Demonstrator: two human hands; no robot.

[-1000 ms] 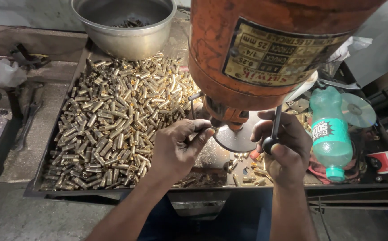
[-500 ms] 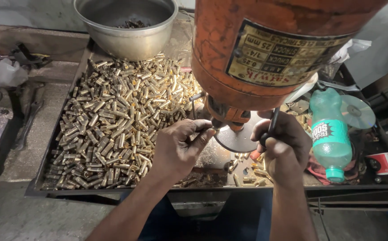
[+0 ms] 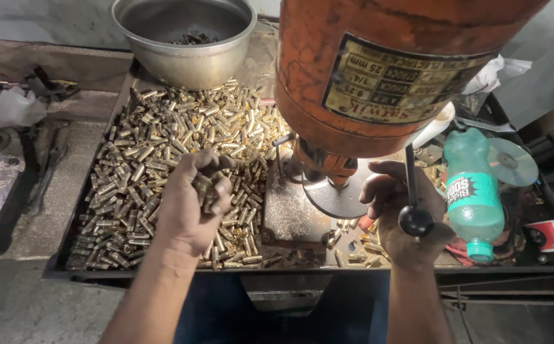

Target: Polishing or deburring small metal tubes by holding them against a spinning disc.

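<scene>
Right now your left hand (image 3: 191, 200) is curled shut over a small clutch of brass cylinders (image 3: 205, 188), fingers folded in and the pieces poking out between them. It hangs just above the loose heap of brass pieces (image 3: 162, 159) that fills the shallow metal tray (image 3: 66, 255), toward the heap's right side.

Your right hand (image 3: 404, 213) sits to the right of the drill spindle, fingers bent around the thin lever rod (image 3: 410, 175); the lever's black ball knob (image 3: 415, 220) rests against the back of your palm. How tightly you grip the rod is hard to judge from this angle, since the fingers hide the contact.

Between your two hands stands the dark plate (image 3: 289, 210) with the round drill table (image 3: 340, 194) on it, directly under the chuck of the large orange drill head (image 3: 379, 70) that fills the top of the view. A few stray brass pieces lie on the bench in front of the plate, near your right wrist.

Behind the heap sits a steel bowl (image 3: 184, 60) with some dark bits at its bottom. To the right of your right hand lies a green plastic bottle (image 3: 474, 191) on its side, a shiny disc (image 3: 512, 161) beside it, and a red paper cup (image 3: 549, 234) further out. Off to the left, a crumpled white rag (image 3: 9, 107) rests on the bench.
</scene>
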